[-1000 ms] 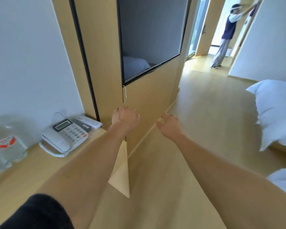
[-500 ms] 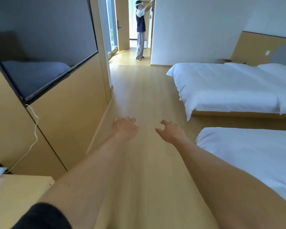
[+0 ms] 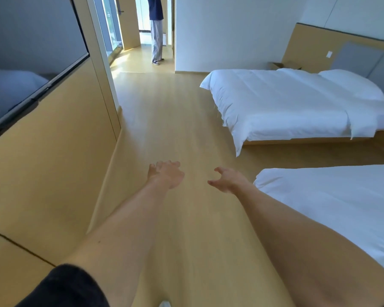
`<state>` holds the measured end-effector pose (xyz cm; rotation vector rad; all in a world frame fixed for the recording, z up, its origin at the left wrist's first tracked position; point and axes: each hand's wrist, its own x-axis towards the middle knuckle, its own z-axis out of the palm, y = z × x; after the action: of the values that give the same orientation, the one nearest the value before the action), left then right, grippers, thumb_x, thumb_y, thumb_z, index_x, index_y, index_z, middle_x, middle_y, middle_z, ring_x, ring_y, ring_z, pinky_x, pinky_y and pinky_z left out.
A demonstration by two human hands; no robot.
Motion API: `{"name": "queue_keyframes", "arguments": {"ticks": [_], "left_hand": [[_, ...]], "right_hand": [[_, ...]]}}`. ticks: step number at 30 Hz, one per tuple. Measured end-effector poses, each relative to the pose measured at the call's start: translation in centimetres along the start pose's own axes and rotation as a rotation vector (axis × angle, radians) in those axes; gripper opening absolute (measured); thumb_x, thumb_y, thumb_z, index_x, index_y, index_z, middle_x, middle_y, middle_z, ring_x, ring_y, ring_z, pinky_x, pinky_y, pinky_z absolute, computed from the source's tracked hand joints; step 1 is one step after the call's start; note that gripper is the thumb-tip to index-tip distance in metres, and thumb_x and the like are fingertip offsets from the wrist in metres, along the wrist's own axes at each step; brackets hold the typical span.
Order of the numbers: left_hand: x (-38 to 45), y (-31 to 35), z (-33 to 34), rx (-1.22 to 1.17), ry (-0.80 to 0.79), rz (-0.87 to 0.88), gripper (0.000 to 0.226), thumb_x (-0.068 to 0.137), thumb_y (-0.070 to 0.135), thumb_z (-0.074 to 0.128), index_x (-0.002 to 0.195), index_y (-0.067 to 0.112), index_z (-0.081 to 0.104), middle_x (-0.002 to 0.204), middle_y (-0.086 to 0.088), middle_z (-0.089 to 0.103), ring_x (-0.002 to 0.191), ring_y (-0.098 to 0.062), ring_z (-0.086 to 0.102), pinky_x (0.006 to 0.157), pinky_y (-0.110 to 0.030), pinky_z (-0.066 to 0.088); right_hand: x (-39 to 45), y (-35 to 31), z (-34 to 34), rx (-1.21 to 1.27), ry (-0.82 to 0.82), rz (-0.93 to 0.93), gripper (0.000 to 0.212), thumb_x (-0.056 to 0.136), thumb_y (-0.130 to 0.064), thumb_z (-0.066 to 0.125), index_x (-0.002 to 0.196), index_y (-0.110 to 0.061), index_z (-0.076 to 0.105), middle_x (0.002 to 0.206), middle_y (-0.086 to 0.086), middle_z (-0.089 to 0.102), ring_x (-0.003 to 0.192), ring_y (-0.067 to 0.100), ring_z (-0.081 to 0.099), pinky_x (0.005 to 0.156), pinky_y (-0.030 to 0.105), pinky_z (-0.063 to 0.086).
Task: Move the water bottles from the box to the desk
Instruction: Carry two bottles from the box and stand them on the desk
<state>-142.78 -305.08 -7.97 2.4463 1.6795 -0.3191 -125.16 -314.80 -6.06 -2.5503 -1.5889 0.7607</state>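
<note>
Bottles were nowhere to be seen in the room, and neither hand held one. Fingers (image 3: pixel 164 163) of the left hand (image 3: pixel 167 175) were loose and a little bent, holding nothing. Fingers (image 3: pixel 215 182) of the right hand (image 3: pixel 228 179) were spread and a little curled, holding nothing too. Both hands reached out over the wooden floor (image 3: pixel 175 120), side by side but apart. A black sleeve (image 3: pixel 62 286) covered the top of the left arm.

A cardboard box (image 3: pixel 285 65) sat far from the hands, behind the far bed (image 3: pixel 286 103), by the headboard; I cannot tell what was in it. Another bed (image 3: pixel 333 200) lay nearer than the far bed, just right of the right arm. Left of the far bed, across the floor, a dark TV (image 3: pixel 31 52) hung on a wooden wall. Past the far bed, a person (image 3: pixel 156 29) stood in a doorway.
</note>
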Motion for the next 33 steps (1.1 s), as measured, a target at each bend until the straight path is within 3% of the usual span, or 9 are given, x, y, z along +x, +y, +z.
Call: {"name": "queue_keyframes", "arguments": {"ticks": [9,17,33], "left_hand": [[11.3,-3.7,-3.0,-0.022,-0.039,-0.001,0.049,0.102,0.031,0.031,0.150,0.025,0.038,0.154,-0.008,0.041,0.140,-0.030,0.039,0.113,-0.041,0.028],[18.8,-3.6,-4.3,-0.027,-0.062,0.038,0.051,0.102,0.040,0.033,0.152,0.028,0.036,0.157,-0.006,0.038,0.142,-0.028,0.038,0.115,-0.041,0.028],[45.0,2.6,-10.5,-0.077,-0.092,-0.060,0.053,0.102,0.042,0.036,0.153,0.029,0.035,0.157,-0.006,0.038,0.142,-0.029,0.037,0.116,-0.042,0.026]], "right_hand": [[10.1,-5.6,-2.6,-0.003,-0.024,0.032,0.067,0.096,-0.056,0.051,0.155,-0.032,0.030,0.152,0.003,0.045,0.135,0.026,0.047,0.107,0.038,0.043],[17.9,-6.8,-4.4,-0.021,-0.023,0.037,0.067,0.097,-0.056,0.049,0.156,-0.030,0.029,0.152,0.005,0.044,0.136,0.028,0.046,0.106,0.038,0.043],[46.6,-5.2,-13.3,-0.024,-0.122,-0.043,0.068,0.096,-0.058,0.048,0.156,-0.031,0.028,0.154,0.005,0.043,0.139,0.025,0.043,0.109,0.037,0.039]]}}
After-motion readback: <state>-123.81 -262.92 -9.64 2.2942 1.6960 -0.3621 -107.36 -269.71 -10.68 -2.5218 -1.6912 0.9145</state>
